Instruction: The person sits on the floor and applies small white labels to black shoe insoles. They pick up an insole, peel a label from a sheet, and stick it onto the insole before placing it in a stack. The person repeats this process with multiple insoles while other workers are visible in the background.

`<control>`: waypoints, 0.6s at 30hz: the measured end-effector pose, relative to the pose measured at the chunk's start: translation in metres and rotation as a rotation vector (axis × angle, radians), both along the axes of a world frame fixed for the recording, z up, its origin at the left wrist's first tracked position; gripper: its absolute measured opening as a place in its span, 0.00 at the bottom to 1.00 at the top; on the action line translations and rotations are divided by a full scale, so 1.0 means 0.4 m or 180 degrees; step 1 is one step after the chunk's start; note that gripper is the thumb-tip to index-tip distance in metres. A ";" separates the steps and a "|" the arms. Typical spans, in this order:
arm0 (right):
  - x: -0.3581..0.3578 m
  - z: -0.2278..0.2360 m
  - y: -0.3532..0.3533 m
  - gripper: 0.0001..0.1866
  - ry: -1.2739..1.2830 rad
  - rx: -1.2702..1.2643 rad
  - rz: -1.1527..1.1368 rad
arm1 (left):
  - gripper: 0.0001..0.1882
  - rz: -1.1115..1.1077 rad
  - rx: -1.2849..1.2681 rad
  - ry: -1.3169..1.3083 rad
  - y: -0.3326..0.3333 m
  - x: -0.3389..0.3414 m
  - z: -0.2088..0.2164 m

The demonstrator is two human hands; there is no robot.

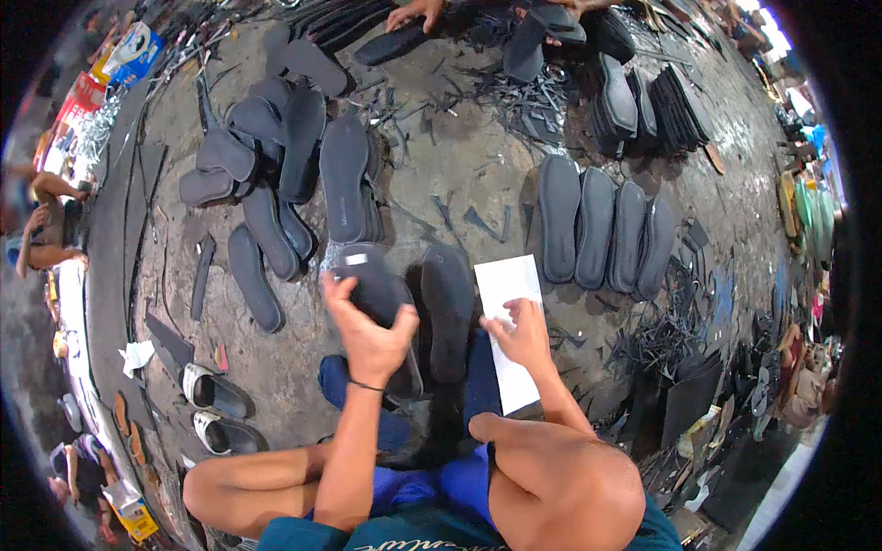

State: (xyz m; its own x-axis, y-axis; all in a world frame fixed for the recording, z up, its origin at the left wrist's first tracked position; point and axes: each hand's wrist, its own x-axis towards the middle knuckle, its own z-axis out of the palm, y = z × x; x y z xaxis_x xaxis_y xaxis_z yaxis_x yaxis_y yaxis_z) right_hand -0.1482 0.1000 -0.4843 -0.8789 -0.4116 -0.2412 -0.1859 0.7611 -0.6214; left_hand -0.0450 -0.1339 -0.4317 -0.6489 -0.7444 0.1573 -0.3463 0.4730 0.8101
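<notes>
My left hand (369, 342) is closed round the sides of a black shoe sole (372, 286), which bears a small white sticker near its far end. My right hand (520, 335) rests over a long white sheet (514, 275), fingers bent and pinched at its surface. Whether a small piece sits between those fingertips cannot be made out. Between my two hands lies another black sole (447, 312), lengthwise on the floor. Just beyond my left hand a stack of soles (346, 179) stands.
Loose soles (262, 138) are heaped at the far left. A row of several soles (559, 220) lies to the right. Black offcuts (661, 331) litter the floor. White-strapped slippers (216, 390) sit at left. Another person's hand (415, 14) touches a sole at the far edge.
</notes>
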 end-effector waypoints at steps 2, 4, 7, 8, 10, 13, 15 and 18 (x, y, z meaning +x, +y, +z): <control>0.049 0.025 -0.011 0.26 0.0271 0.0149 0.0123 | 0.47 0.0380 0.0242 -0.0818 -0.075 0.082 -0.039; 0.059 0.025 -0.019 0.26 0.0313 0.0144 0.0110 | 0.52 0.0180 0.0234 -0.1282 -0.074 0.100 -0.055; 0.048 0.016 -0.036 0.24 0.0143 0.0008 -0.0069 | 0.55 0.0163 0.0657 -0.1036 -0.073 0.104 -0.062; 0.049 0.009 -0.034 0.24 0.0214 0.0009 -0.0100 | 0.55 0.0207 0.0629 -0.1044 -0.075 0.109 -0.065; 0.052 -0.015 -0.023 0.24 0.0355 0.0025 -0.0183 | 0.54 0.0305 0.0397 -0.1039 -0.064 0.100 -0.047; 0.057 0.004 -0.042 0.17 0.0775 0.0105 -0.0086 | 0.53 0.0359 -0.0094 -0.1045 0.012 0.080 -0.005; 0.049 0.008 -0.038 0.13 0.0549 0.0388 0.0154 | 0.55 0.0256 0.0124 -0.1326 0.035 0.084 -0.037; 0.032 0.044 -0.025 0.06 0.0439 0.0235 0.0029 | 0.54 0.0216 -0.0375 -0.1686 0.042 0.077 -0.028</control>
